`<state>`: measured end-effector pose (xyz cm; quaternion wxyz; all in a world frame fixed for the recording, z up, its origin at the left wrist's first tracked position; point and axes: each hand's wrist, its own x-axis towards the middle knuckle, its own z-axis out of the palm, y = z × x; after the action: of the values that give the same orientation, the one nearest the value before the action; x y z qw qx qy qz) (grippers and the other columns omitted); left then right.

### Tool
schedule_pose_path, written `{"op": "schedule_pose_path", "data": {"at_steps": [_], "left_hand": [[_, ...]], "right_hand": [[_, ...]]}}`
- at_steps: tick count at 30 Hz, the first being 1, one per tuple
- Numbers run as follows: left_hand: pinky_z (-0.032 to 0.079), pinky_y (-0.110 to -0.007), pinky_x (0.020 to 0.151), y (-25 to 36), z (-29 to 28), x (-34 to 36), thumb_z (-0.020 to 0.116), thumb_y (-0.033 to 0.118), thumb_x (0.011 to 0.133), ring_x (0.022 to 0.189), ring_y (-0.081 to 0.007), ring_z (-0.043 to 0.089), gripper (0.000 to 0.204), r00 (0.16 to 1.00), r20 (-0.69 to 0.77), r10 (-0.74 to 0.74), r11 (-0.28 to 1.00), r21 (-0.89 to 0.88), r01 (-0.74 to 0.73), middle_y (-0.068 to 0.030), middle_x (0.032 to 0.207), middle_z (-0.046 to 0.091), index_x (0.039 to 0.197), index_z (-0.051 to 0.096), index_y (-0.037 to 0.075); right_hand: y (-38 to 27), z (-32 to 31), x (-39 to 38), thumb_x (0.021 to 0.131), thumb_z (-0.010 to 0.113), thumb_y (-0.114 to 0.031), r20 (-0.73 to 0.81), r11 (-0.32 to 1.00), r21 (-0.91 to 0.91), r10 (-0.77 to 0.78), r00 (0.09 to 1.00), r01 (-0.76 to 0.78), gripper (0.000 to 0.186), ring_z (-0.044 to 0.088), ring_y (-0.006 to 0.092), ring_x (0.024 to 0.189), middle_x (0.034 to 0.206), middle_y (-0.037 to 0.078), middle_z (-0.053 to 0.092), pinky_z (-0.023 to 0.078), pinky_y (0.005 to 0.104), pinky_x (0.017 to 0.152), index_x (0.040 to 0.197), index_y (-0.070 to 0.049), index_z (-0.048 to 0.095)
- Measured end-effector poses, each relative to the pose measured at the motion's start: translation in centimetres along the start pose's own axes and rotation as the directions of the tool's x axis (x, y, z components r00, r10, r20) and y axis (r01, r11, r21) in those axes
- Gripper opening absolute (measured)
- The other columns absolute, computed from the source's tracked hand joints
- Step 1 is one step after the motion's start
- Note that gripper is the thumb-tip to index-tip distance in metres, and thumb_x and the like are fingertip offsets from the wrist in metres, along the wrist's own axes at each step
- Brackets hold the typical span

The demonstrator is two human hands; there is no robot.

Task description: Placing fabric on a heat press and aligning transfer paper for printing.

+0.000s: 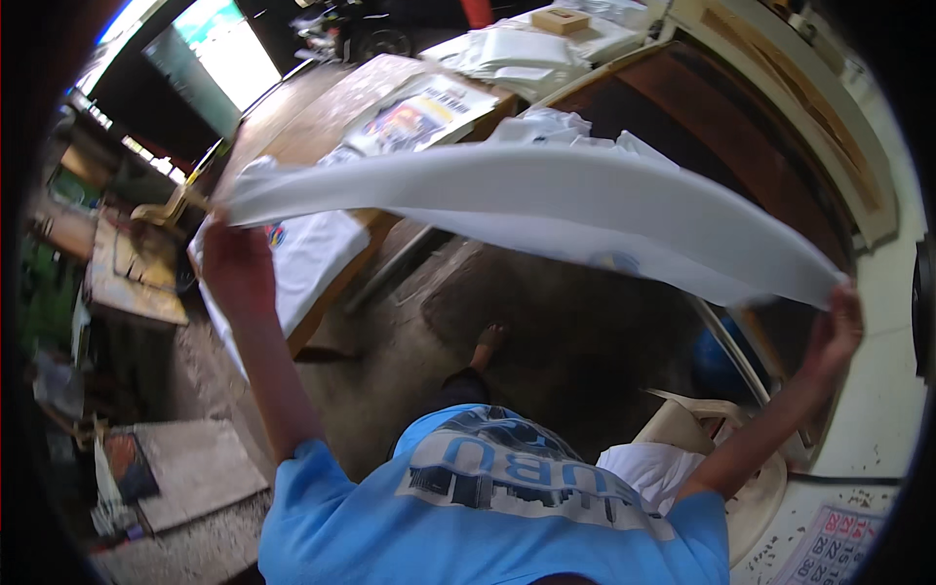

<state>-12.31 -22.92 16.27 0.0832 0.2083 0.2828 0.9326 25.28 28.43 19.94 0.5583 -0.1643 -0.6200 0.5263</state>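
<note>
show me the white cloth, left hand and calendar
white cloth (551,190), head view, middle of the stretched span
left hand (234,255), head view, middle of the hand
calendar (829,554), head view, printed grid

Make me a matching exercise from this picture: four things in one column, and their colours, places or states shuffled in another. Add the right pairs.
Column one
1. White cloth
2. Worn shirt
3. Small box
4. Calendar

Column two
A. Light blue, with a print
B. At the picture's lower right
C. Stretched between the left hand and the right hand
D. Tan, near the picture's top edge

Right pairs: 1-C, 2-A, 3-D, 4-B
</note>
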Motion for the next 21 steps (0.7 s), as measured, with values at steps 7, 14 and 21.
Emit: {"op": "schedule_pose_path", "data": {"at_steps": [7, 14, 21], "left_hand": [[0.05, -0.032, 0.066, -0.3, -7.7, -11.7, 0.05, 0.015, 0.081, 0.07, -0.0186, 0.057, 0.014, 0.755, -0.614, -0.229, 0.75, 0.383, 0.539, -0.0076, 0.072, 0.057, 0.08, 0.056, 0.003], [0.049, -0.032, 0.075, 11.8, -2.8, -11.6, 0.048, 0.01, 0.08, 0.07, -0.0193, 0.059, 0.013, 0.953, -0.279, 0.117, 0.786, 0.613, 0.084, -0.0084, 0.068, 0.057, 0.071, 0.054, 0.003], [0.051, -0.033, 0.073, 19.8, -7.7, -14.7, 0.05, 0.01, 0.078, 0.068, -0.0195, 0.059, 0.011, 0.912, -0.295, 0.283, 0.891, 0.434, -0.136, -0.0081, 0.067, 0.058, 0.072, 0.056, 0.003]], "right_hand": [[6.7, 10.8, -2.6, 0.074, 0.065, -0.008, 0.345, 0.845, 0.0, 0.502, 0.793, -0.535, 0.008, 0.052, 0.0081, 0.064, 0.067, 0.003, 0.055, 0.045, 0.0211, 0.062, 0.072, -0.003, 0.059], [-3.1, 17.7, -1.1, 0.077, 0.061, -0.008, 0.388, 0.972, 0.123, 0.137, 0.911, -0.198, 0.007, 0.056, 0.0118, 0.068, 0.072, 0.006, 0.059, 0.05, 0.0237, 0.065, 0.074, -0.001, 0.059], [0.2, 27.6, -1.1, 0.076, 0.061, -0.006, 0.63, 0.923, 0.118, 0.216, 0.746, -0.367, 0.005, 0.06, 0.0149, 0.073, 0.08, 0.01, 0.061, 0.051, 0.0248, 0.067, 0.076, 0.0, 0.06]]}}
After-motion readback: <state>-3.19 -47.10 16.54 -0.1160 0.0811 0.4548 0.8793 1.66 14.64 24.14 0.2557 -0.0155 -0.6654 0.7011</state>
